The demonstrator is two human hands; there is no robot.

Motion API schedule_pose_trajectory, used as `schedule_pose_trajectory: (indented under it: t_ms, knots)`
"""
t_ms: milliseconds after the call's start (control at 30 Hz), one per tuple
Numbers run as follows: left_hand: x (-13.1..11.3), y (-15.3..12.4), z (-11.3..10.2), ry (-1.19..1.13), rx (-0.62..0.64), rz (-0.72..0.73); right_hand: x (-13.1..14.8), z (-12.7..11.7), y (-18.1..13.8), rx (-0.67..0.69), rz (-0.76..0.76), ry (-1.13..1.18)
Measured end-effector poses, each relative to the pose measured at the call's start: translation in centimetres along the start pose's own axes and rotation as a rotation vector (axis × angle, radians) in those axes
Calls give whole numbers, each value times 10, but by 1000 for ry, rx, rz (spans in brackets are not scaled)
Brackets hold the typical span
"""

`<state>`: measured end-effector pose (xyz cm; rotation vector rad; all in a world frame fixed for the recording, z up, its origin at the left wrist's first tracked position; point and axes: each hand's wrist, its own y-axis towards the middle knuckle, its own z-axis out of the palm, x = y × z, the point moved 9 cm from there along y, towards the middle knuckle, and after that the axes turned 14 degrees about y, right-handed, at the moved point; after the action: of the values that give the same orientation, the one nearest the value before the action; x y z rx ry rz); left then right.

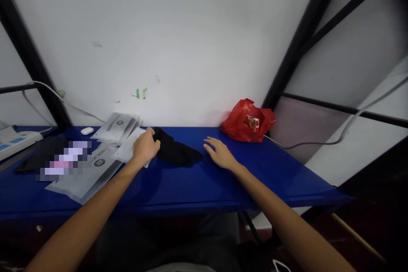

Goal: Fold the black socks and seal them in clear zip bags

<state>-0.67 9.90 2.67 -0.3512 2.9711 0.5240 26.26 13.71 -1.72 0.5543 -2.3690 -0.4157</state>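
A piece of soft black cloth (178, 153) lies bunched on the blue table, narrowing towards its right end; its exact kind does not show. My left hand (145, 146) is closed on the cloth's left end, with the fingertips partly hidden. Beneath and beside that hand are pale translucent plastic bags (92, 168) with dark printing. My right hand (220, 153) is open, palm down over the table, fingers apart. It is just right of the cloth's tip and does not touch it.
The blue table (191, 187) stands against a white wall. A crumpled red plastic bag (237, 123) with a small wrapper is at the back right. At left are a white case (87, 131), a blurred-out object (65, 161) and a power strip (19, 142). Cables run along both sides.
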Motion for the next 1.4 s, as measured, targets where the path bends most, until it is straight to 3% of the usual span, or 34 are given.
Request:
schedule_pose_trajectory:
  t_ms: [167, 333, 467, 567, 667, 800, 967, 1133, 1400]
  knots:
    - [-44, -18, -25, 133, -133, 222, -42, -1, -13, 66, 136, -113]
    - [-100, -40, -11, 243, -109, 451, -43, 10, -18, 126, 147, -146]
    - [-123, -55, 6, 71, -32, 594, -44, 10, -19, 112, 136, -131]
    - [-118, -57, 11, -209, 72, 603, -45, 8, -18, 99, 128, -109]
    - [-96, -44, 5, -359, 36, 519, -27, 4, -16, 44, 63, -58]
    - [-70, -24, 9, -310, -12, 477, 25, 6, -11, 10, -96, 65]
    - [-60, -25, 52, -190, 221, 531, 73, 41, -9, 190, -229, 110]
    - [-51, -29, 67, -234, 206, 499, 65, 62, -8, 233, -221, 95]
    - [-48, -34, 68, -201, 180, 501, 60, 65, -11, 221, -197, 116]
